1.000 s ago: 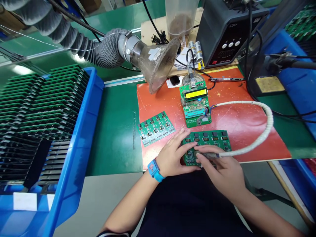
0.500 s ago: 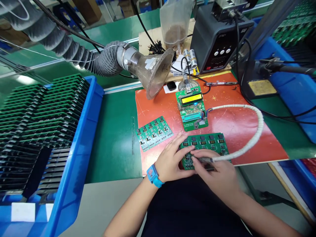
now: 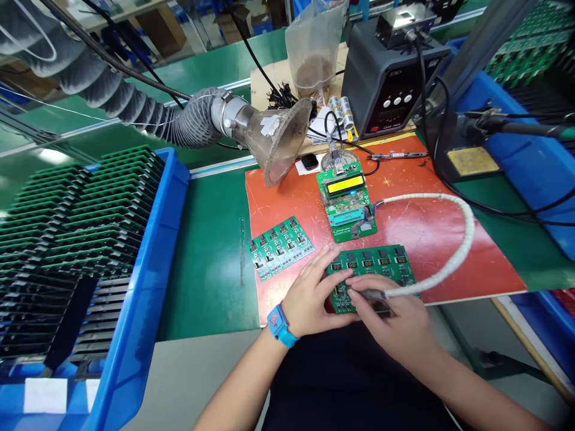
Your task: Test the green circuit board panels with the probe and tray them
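Observation:
A green circuit board panel (image 3: 392,273) with small digit displays lies at the front edge of the red mat. My left hand (image 3: 313,294), with a blue watch at the wrist, rests on its left end, fingers apart along the edge. My right hand (image 3: 395,317) pinches a dark probe (image 3: 376,294) whose tip meets the board beside my left fingertips. A white wrapped cable (image 3: 467,239) curves from the probe to a programmer board (image 3: 347,200) with a lit yellow screen. Another board panel (image 3: 281,248) lies to the left.
A blue bin (image 3: 150,239) of stacked boards stands at left. A fume funnel (image 3: 283,140) hangs over the mat's back edge. Behind are a black soldering station (image 3: 390,78) and a yellow sponge (image 3: 472,161); another blue bin (image 3: 516,173) is at right.
The camera view has shifted slightly. Both hands keep nearly the same place on the board, and the probe is still in my right hand.

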Motion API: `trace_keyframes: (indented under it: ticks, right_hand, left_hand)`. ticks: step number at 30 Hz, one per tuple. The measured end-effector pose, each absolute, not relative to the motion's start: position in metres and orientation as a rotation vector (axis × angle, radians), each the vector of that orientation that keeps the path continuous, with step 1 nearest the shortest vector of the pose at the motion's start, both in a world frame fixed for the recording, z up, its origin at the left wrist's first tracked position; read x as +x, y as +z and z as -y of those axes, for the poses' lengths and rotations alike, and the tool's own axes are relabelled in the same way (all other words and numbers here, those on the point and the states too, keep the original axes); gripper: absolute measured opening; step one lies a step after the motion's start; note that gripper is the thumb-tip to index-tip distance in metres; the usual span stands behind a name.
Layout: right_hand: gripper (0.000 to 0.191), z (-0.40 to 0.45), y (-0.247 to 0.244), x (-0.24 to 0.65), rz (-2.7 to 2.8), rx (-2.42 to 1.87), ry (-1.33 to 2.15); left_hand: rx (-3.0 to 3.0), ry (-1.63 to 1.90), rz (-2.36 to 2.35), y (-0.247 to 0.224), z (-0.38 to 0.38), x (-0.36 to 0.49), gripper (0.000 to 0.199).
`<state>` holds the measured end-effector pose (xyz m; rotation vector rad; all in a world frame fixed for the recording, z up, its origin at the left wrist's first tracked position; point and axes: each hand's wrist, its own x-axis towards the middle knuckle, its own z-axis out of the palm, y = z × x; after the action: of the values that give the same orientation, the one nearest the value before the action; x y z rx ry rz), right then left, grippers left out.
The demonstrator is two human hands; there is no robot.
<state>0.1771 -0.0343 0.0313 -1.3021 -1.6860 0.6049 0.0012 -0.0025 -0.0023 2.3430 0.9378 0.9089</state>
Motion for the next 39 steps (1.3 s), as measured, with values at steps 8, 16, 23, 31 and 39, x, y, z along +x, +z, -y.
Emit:
trace_keyframes:
  ticks: [8, 16, 23, 31, 39]
  right_hand:
    - [0.007, 0.0346, 0.0312, 0.1769, 1.669, -1.296, 0.617]
    - [0.007, 0.0337, 0.0319, 0.1771, 1.697, -1.292, 0.581]
    - [0.007, 0.0329, 0.0326, 0.1768, 1.687, -1.296, 0.586]
    - [0.008, 0.0323, 0.0340, 0.1770, 1.719, -1.288, 0.555]
    - [0.008, 0.0328, 0.0337, 0.1773, 1.715, -1.293, 0.554]
  left_hand:
    - [2.323, 0.895, -0.944, -0.0015, 0.0029, 0.0010, 0.070]
    - [2.335, 0.891, -0.952, -0.0032, 0.0033, 0.0004, 0.071]
    - [2.338, 0.895, -0.950, -0.0026, 0.0032, 0.0004, 0.071]
    - [2.350, 0.893, -0.959, -0.0024, 0.0033, 0.0004, 0.069]
    - [2.355, 0.899, -0.946, -0.0029, 0.0020, 0.0004, 0.069]
